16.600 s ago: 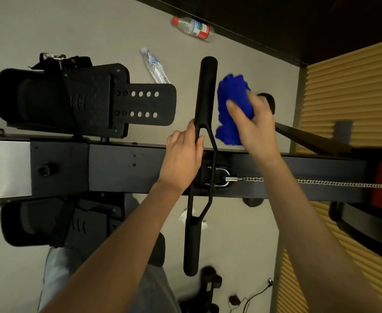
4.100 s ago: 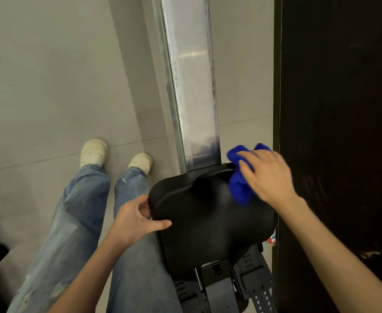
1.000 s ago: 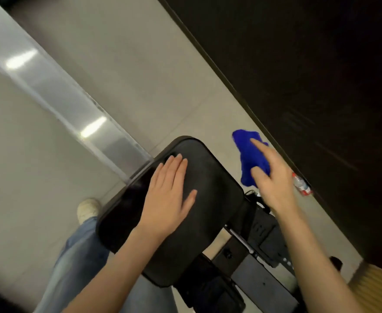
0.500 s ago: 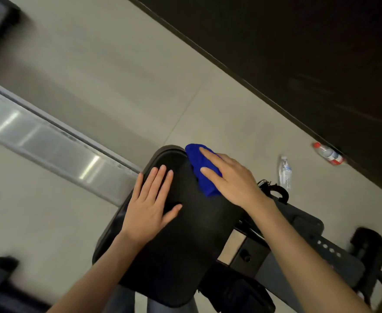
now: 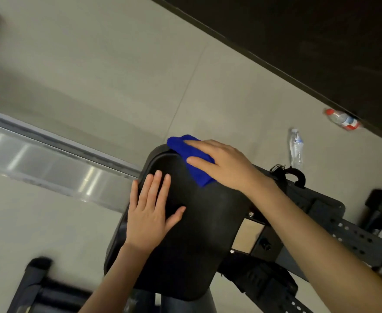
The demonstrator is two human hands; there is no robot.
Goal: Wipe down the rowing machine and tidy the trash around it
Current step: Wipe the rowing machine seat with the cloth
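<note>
At far left, the polished metal rail of the rowing machine runs diagonally across the pale floor. Next, the left hand lies flat on the black seat, fingers extended and slightly spread, gripping nothing, apparently steadying the seat. At centre, the right hand presses a bunched blue cloth onto the seat's far edge, its fingers laid over the cloth rather than curled around it. Further right lie the perforated footplate, a clear plastic bottle on the floor, and a red-capped bottle against the dark wall. The step in hand appears to be wiping the seat; the next move likely calls for sweeping the cloth across its remaining surface, with both bottles still to collect.
</note>
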